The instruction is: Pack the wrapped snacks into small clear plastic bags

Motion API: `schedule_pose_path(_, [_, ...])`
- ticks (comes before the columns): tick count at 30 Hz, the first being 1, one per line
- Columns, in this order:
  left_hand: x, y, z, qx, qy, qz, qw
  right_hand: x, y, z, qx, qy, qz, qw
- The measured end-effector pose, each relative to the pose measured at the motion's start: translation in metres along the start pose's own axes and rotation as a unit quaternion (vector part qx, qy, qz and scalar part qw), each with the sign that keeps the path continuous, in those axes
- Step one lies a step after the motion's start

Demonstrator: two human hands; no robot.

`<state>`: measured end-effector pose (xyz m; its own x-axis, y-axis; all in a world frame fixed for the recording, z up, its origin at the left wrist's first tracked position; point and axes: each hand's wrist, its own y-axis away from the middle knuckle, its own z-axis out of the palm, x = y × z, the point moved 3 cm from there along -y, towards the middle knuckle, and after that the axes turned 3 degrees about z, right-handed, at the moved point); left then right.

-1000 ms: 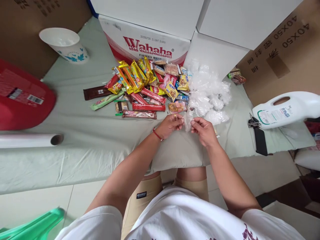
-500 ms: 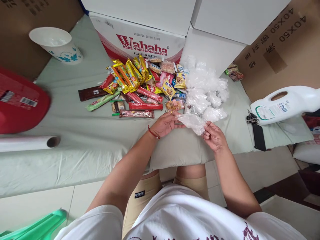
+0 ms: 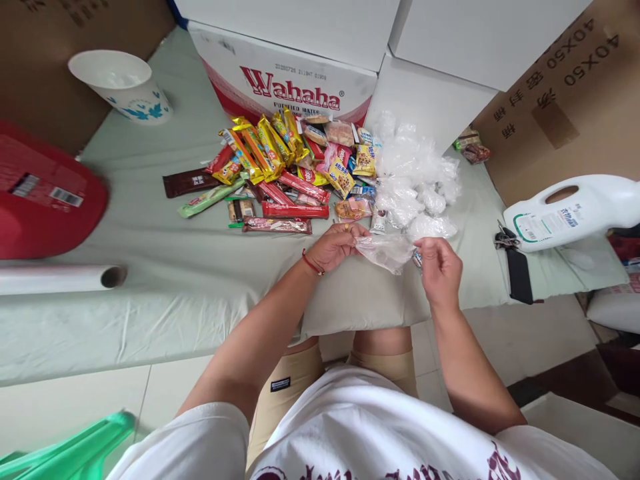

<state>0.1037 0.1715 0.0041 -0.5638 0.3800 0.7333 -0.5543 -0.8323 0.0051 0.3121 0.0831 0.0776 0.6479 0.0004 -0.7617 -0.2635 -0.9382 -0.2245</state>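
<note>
While your two hands work at the centre of the frame, one thin clear plastic bag (image 3: 384,249) is stretched between them. Your left hand (image 3: 334,247) pinches one edge of it in a narrow grip; your right hand (image 3: 440,270) pinches the opposite edge in a narrow grip, and something small shows at those fingertips that cannot be identified. The bag hangs just above the pale green bed (image 3: 165,287), and nothing can be seen inside it. Judge the work as at an early stage: the bag is in hand but unfilled.

Just beyond your hands, centre right, lies the pile of crumpled clear bags (image 3: 415,180); whether any of them holds anything cannot be told. Touching its left side is the heap of wrapped snacks (image 3: 290,173), loose and unsorted, so most of the work appears to remain.

Farther off:
- Wahaha carton (image 3: 295,87), upper centre
- Paper cup (image 3: 123,87), upper left
- White jug (image 3: 570,213), right edge
</note>
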Motion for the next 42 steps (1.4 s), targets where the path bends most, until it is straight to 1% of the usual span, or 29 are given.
schedule_pose_path(2, [0.0, 0.0, 0.004, -0.01, -0.016, 0.011, 1.0, -0.01, 0.001, 0.007, -0.033, 0.03, -0.001, 0.999])
schedule_pose_path(4, [0.0, 0.001, 0.008, -0.004, -0.022, 0.027, 0.999, -0.011, 0.0, 0.016, -0.065, 0.028, 0.024, 0.997])
schedule_pose_path(5, [0.001, 0.002, 0.009, 0.008, -0.017, 0.033, 0.999, -0.008, -0.002, 0.018, -0.062, 0.011, 0.042, 0.997])
schedule_pose_path(7, [0.0, 0.005, 0.011, 0.051, 0.002, 0.041, 0.998, 0.0, -0.003, 0.017, -0.028, -0.047, 0.07, 0.996])
schedule_pose_path(8, [-0.001, 0.008, 0.012, 0.077, 0.015, 0.044, 0.996, 0.004, -0.003, 0.016, -0.01, -0.079, 0.078, 0.994])
schedule_pose_path(10, [-0.002, 0.018, 0.013, 0.121, 0.038, 0.044, 0.991, 0.012, -0.001, 0.012, 0.003, -0.146, 0.091, 0.985])
schedule_pose_path(13, [-0.005, 0.041, 0.015, 0.149, 0.052, 0.021, 0.987, 0.017, 0.009, 0.009, -0.011, -0.225, 0.105, 0.969])
schedule_pose_path(15, [-0.004, 0.059, 0.017, 0.166, 0.04, -0.008, 0.985, 0.016, 0.017, 0.008, -0.038, -0.235, 0.089, 0.967])
schedule_pose_path(17, [0.003, 0.075, 0.019, 0.206, -0.019, -0.022, 0.978, 0.013, 0.026, 0.008, -0.083, -0.214, 0.054, 0.972])
schedule_pose_path(18, [0.008, 0.081, 0.022, 0.23, -0.077, -0.013, 0.97, 0.01, 0.03, 0.007, -0.108, -0.194, 0.03, 0.974])
schedule_pose_path(19, [0.013, 0.087, 0.027, 0.247, -0.151, 0.009, 0.957, 0.006, 0.034, 0.007, -0.134, -0.17, 0.002, 0.976])
schedule_pose_path(20, [0.018, 0.091, 0.035, 0.251, -0.235, 0.041, 0.938, 0.003, 0.038, 0.008, -0.157, -0.142, -0.027, 0.977])
schedule_pose_path(22, [0.023, 0.095, 0.054, 0.22, -0.384, 0.103, 0.891, -0.005, 0.044, 0.008, -0.194, -0.087, -0.08, 0.974])
schedule_pose_path(23, [0.021, 0.095, 0.063, 0.195, -0.434, 0.118, 0.872, -0.009, 0.047, 0.009, -0.208, -0.064, -0.099, 0.971])
schedule_pose_path(24, [0.017, 0.096, 0.069, 0.177, -0.463, 0.118, 0.861, -0.012, 0.049, 0.009, -0.215, -0.048, -0.111, 0.969])
schedule_pose_path(25, [0.012, 0.096, 0.072, 0.172, -0.473, 0.108, 0.857, -0.014, 0.05, 0.008, -0.214, -0.037, -0.115, 0.969])
schedule_pose_path(26, [0.006, 0.097, 0.072, 0.183, -0.466, 0.095, 0.861, -0.015, 0.051, 0.007, -0.206, -0.028, -0.116, 0.971])
schedule_pose_path(28, [-0.002, 0.1, 0.064, 0.242, -0.423, 0.085, 0.869, -0.014, 0.054, 0.002, -0.175, -0.02, -0.108, 0.978])
schedule_pose_path(30, [-0.005, 0.105, 0.053, 0.317, -0.373, 0.107, 0.865, -0.009, 0.058, -0.003, -0.142, -0.025, -0.092, 0.985])
schedule_pose_path(31, [-0.005, 0.108, 0.048, 0.344, -0.356, 0.122, 0.86, -0.005, 0.061, -0.005, -0.135, -0.034, -0.083, 0.987])
schedule_pose_path(33, [-0.004, 0.113, 0.043, 0.368, -0.342, 0.144, 0.853, 0.005, 0.069, -0.006, -0.151, -0.063, -0.056, 0.985])
schedule_pose_path(35, [-0.006, 0.117, 0.042, 0.357, -0.329, 0.145, 0.862, 0.016, 0.074, -0.005, -0.176, -0.108, -0.012, 0.978])
schedule_pose_path(36, [-0.007, 0.119, 0.043, 0.344, -0.32, 0.138, 0.872, 0.022, 0.074, -0.004, -0.175, -0.138, 0.019, 0.975])
schedule_pose_path(38, [-0.011, 0.121, 0.047, 0.316, -0.296, 0.12, 0.893, 0.03, 0.072, -0.002, -0.147, -0.213, 0.087, 0.962])
schedule_pose_path(40, [-0.015, 0.122, 0.052, 0.29, -0.272, 0.112, 0.911, 0.034, 0.065, 0.003, -0.124, -0.287, 0.144, 0.939])
schedule_pose_path(41, [-0.018, 0.121, 0.053, 0.28, -0.26, 0.105, 0.918, 0.034, 0.062, 0.008, -0.131, -0.315, 0.167, 0.925])
schedule_pose_path(42, [-0.02, 0.12, 0.054, 0.271, -0.247, 0.094, 0.926, 0.032, 0.06, 0.014, -0.152, -0.335, 0.186, 0.911])
